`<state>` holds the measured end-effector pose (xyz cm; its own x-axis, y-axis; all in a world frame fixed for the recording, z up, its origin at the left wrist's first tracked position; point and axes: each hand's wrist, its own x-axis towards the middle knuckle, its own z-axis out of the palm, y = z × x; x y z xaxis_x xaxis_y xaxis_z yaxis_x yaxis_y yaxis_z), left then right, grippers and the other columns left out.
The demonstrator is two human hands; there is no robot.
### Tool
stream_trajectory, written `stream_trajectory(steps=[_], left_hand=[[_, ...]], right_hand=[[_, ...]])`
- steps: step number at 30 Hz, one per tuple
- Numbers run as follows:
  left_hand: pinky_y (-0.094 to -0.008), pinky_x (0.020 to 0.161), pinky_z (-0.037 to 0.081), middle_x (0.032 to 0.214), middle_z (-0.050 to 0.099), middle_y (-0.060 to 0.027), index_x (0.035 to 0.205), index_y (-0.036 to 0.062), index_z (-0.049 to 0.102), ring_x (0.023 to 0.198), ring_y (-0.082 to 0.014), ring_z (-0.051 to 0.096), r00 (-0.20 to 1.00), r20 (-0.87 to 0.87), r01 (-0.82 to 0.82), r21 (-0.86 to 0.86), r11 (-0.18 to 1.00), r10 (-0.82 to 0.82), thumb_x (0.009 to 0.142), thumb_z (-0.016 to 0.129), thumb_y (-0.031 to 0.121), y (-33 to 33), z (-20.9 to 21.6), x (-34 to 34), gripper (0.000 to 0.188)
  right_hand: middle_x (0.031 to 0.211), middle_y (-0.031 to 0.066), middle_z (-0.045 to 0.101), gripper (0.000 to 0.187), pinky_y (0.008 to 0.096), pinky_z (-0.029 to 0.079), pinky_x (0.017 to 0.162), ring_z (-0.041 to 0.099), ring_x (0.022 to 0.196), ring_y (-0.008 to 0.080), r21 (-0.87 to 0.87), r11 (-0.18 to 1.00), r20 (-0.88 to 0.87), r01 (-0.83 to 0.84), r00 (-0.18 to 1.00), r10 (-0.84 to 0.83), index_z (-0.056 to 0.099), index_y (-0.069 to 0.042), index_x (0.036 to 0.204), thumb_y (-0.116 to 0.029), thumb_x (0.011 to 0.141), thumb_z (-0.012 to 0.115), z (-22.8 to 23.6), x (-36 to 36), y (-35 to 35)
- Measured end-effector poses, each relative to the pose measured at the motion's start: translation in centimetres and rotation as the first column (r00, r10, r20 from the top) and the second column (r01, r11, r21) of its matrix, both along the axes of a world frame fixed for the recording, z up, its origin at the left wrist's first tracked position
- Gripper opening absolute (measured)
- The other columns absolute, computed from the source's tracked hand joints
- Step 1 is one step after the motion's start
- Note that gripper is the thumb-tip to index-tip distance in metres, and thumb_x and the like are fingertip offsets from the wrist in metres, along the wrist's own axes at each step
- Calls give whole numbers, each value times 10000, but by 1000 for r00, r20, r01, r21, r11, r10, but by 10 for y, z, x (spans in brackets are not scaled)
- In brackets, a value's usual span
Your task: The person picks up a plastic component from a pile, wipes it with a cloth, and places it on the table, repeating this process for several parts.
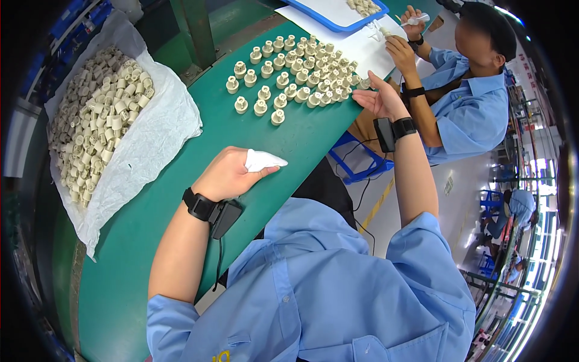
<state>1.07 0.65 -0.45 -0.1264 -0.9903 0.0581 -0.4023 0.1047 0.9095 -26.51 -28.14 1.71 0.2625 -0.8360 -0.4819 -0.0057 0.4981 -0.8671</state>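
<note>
My left hand (232,172) is closed around a white tapered object (264,160), its narrow end pointing right over the green table; I cannot make out whether it is a small bottle or a folded cloth. Farther off, my right hand (380,98) is open, thumb raised and fingers stretched out, with its palm toward the parts. It sits at the table's edge, against or just beside the near right end of a group of cream plastic fittings (294,65). Those fittings stand upright with their narrow necks up, spaced out on the left and packed closely on the right.
A white plastic sack (160,123) heaped with loose cream caps (99,120) lies on the left. At the far end are white paper (377,53) and a blue tray (353,27). A co-worker (467,90) there holds a white bottle (417,20). A blue stool (360,163) stands below.
</note>
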Motion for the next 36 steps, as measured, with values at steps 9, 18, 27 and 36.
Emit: stream_trajectory(steps=[9,18,27,36], left_hand=[[-314,674,533,895,750,-87,1090,98,750,743,-201,693,1000,-9,-9,66,998,9,923,722,261,1,5,-1,235],[-311,693,539,916,754,-87,1085,92,751,773,-200,703,1000,-30,-6,48,999,7,920,726,257,-1,-1,-1,235],[-295,692,525,910,751,-81,1067,47,745,738,-164,668,999,-53,3,45,999,-1,921,728,198,-1,5,-3,211],[-316,688,538,906,752,-101,1077,100,755,770,-222,709,1000,-23,19,37,999,-18,918,723,249,-1,3,1,220]], right_hand=[[952,266,708,552,334,644,735,743,847,297,95,962,166,-257,957,240,403,13,1284,-408,991,606,-8,-12,13],[1026,231,702,592,368,636,778,735,879,301,53,962,-54,-268,961,271,401,-37,1348,-468,988,588,4,-3,17],[1069,211,694,647,378,638,759,730,878,291,93,931,-209,-353,907,365,398,-27,1354,-487,961,626,12,-3,15],[1064,208,690,668,371,639,755,728,873,275,68,925,-247,-374,892,379,392,-3,1363,-479,960,632,7,1,15]])
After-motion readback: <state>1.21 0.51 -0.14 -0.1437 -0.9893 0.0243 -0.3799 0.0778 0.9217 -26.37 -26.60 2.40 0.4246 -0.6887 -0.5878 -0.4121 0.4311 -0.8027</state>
